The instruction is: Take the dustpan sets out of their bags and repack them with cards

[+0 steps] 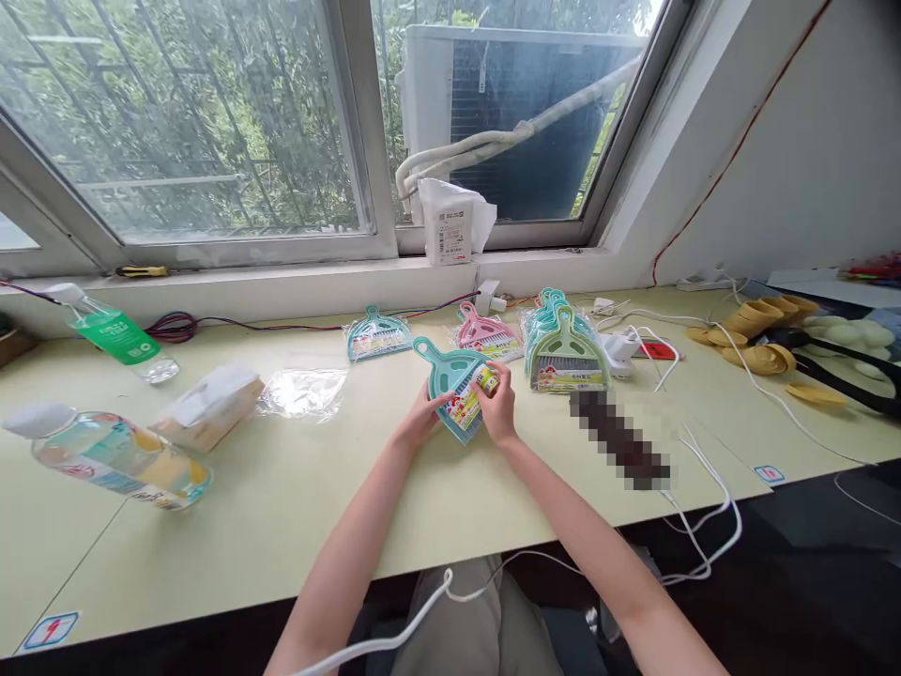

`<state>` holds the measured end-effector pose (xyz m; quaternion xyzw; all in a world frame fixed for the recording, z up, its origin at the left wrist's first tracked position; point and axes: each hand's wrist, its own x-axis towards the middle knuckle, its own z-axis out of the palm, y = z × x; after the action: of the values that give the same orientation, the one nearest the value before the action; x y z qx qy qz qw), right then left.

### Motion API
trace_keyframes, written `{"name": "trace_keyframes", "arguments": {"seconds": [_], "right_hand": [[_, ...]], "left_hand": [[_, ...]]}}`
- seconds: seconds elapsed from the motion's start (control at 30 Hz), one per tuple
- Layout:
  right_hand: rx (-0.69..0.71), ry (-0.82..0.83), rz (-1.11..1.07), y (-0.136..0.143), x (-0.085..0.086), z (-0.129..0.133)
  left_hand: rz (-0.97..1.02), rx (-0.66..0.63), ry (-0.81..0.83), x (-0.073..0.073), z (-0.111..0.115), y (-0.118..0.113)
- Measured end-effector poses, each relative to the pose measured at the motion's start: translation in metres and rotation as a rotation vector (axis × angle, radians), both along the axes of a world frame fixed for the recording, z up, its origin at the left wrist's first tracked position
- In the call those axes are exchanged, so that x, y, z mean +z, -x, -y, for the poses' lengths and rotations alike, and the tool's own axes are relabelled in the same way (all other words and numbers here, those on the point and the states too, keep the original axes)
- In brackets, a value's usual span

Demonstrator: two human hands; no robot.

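Note:
Just above the table, a teal mini dustpan [437, 364] with a small grey-bristled brush is tilted between my hands. My left hand [419, 415] grips its lower left side, the fingers partly hidden behind it. A colourful printed label [463, 407] lies across the bristles. My right hand [499, 409] is closed at the label's right end, where a yellow part of it curls up by the fingers. Behind stand a bagged teal dustpan set [378, 338] and a bagged pink one [485, 334]. A stack of green and teal sets [569, 352] is to the right.
Clear plastic bags [302, 390], a tissue pack [211, 406] and two bottles, one green-labelled [119, 336] and one larger [119, 460], lie or stand left. White cables [725, 507] cross the right edge. Yellow cups [764, 319] and black-handled scissors [845, 371] are far right.

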<state>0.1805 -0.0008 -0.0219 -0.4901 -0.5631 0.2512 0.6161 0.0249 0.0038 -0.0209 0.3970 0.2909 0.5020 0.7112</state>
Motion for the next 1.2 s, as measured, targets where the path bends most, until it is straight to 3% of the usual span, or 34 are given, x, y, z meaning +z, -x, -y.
{"name": "trace_keyframes", "arguments": {"seconds": [0.13, 0.3, 0.37, 0.43, 0.5, 0.6, 0.67, 0.9, 0.97, 1.03, 1.13, 1.2], "right_hand": [[-0.059, -0.083, 0.143, -0.003, -0.001, -0.002], [-0.156, -0.065, 0.231, -0.003, -0.002, -0.002], [-0.242, -0.062, 0.184, -0.003, -0.002, -0.002], [-0.244, -0.022, 0.063, -0.004, -0.002, -0.004], [-0.113, 0.098, -0.095, -0.004, -0.003, -0.008], [0.246, 0.316, -0.297, -0.002, -0.005, -0.011], [0.413, 0.373, -0.383, 0.001, -0.006, -0.011], [0.444, 0.433, -0.525, 0.000, -0.004, -0.009], [0.441, 0.420, -0.546, -0.003, -0.003, -0.010], [0.427, 0.413, -0.556, -0.006, -0.001, -0.010], [0.399, 0.427, -0.560, -0.009, 0.000, -0.010], [0.387, 0.426, -0.559, -0.011, 0.000, -0.010]], "left_hand": [[-0.068, -0.013, -0.059, -0.001, 0.002, -0.005], [-0.081, 0.105, -0.035, -0.005, -0.002, 0.000], [-0.063, 0.135, -0.022, -0.004, -0.003, 0.003], [-0.045, 0.154, -0.010, -0.002, -0.004, 0.007], [-0.041, 0.173, 0.002, 0.001, -0.005, 0.010], [-0.055, 0.180, -0.014, 0.005, -0.004, 0.012], [-0.072, 0.171, -0.041, 0.007, -0.002, 0.012], [-0.206, 0.173, -0.094, 0.015, -0.001, 0.016], [-0.263, 0.318, -0.123, 0.017, -0.005, 0.027], [-0.391, 0.574, -0.171, 0.017, -0.008, 0.043], [-0.878, 1.005, -0.246, 0.012, -0.011, 0.077], [-1.198, 1.157, -0.195, 0.006, -0.013, 0.098]]}}
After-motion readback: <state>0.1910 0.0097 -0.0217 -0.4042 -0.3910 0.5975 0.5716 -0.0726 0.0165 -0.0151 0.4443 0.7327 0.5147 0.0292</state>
